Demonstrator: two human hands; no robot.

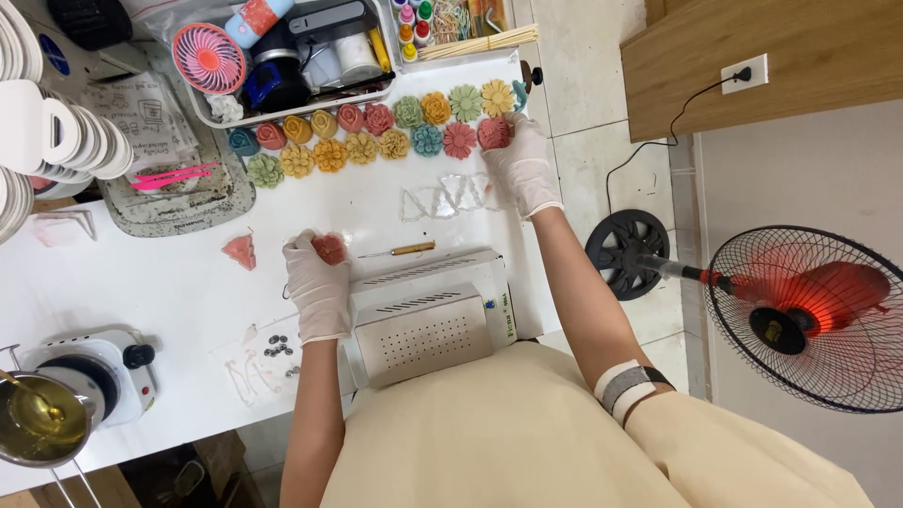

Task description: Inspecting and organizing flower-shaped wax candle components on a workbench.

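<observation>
We grasp 1 red flower piece [329, 248] in our left hand [318, 287]; our right hand [520, 165], at 1 o'clock, clasps another pink flower [493, 133], probably placing it; alignment with the flower rows [376, 132] matters.

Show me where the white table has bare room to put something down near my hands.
Bare patch: the white table between the pink wedge, the small hot plate and your left hand. A narrower strip lies between the flower rows and the white machine, holding clear moulds and a wooden-handled tool. Your right hand is at the crowded flower rows.
</observation>
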